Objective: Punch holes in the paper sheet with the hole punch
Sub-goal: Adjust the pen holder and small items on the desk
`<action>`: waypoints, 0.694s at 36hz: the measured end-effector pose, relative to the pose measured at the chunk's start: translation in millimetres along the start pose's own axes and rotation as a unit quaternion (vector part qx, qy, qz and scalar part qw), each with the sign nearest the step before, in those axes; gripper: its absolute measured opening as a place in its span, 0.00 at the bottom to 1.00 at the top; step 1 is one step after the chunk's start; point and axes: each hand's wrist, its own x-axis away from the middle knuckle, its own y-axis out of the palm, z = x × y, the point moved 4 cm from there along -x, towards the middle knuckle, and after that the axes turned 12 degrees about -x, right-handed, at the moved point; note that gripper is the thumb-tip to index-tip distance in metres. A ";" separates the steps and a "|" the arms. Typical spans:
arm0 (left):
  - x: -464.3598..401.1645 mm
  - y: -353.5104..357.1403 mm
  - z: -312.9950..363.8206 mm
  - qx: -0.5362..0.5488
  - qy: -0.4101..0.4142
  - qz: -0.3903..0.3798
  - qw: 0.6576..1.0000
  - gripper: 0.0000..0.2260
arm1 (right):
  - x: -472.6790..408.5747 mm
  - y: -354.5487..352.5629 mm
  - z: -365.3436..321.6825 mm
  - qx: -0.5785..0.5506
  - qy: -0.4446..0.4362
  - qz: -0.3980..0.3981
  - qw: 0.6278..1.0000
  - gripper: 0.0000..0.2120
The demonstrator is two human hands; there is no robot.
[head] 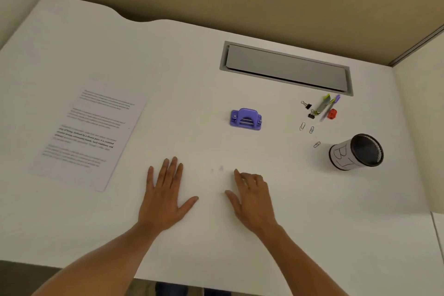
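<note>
The white bench (216, 79) carries the paper sheet (90, 136) well to the left of the purple hole punch (245, 119), apart and unpunched, likely staged for the start. Near the punch, toward the person, the left hand (165, 197) lies flat and released, the right hand (252, 199) loosely curled, grasping nothing.

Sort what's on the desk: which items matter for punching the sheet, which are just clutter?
Job:
paper sheet, lying flat at the left
hole punch, purple, mid-desk
left hand and right hand, both resting on the desk, holding nothing

Clutter:
mesh pen cup on its side
paper clips
binder clips
pens
red item
</note>
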 end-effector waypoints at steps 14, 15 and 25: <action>-0.4 3.0 -0.7 0.003 -0.007 -0.001 1.000 0.44 | -20.0 28.7 -41.3 0.061 0.059 -0.035 0.996 0.38; -0.6 3.1 -0.7 0.004 -0.007 -0.001 1.000 0.44 | -20.3 30.2 -42.8 0.060 0.056 -0.036 0.996 0.38; -0.6 1.8 -0.6 0.002 -0.009 0.000 1.000 0.43 | -40.5 24.9 -27.2 -0.078 0.016 -0.004 0.997 0.16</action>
